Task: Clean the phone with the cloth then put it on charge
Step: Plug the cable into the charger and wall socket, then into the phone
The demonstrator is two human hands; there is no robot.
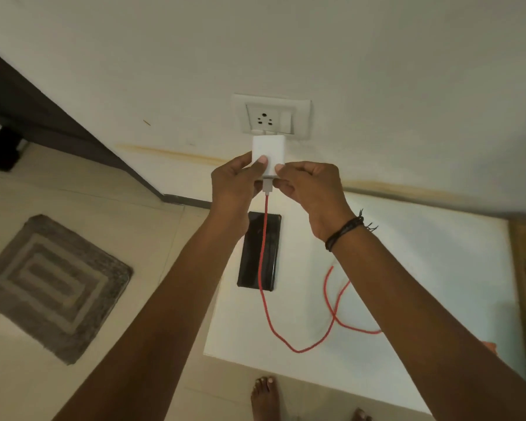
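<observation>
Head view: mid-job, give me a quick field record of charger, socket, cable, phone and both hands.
charger adapter: white, held just below the socket, not plugged in
wall socket: pin holes all uncovered
left hand: grips the adapter, thumb on its face
right hand: pinches the adapter's lower right edge
red cable: hangs from the adapter, crosses the phone, loops on the white surface; far end hidden behind the right arm
phone: black, lying flat
white surface: bears phone and cable
</observation>
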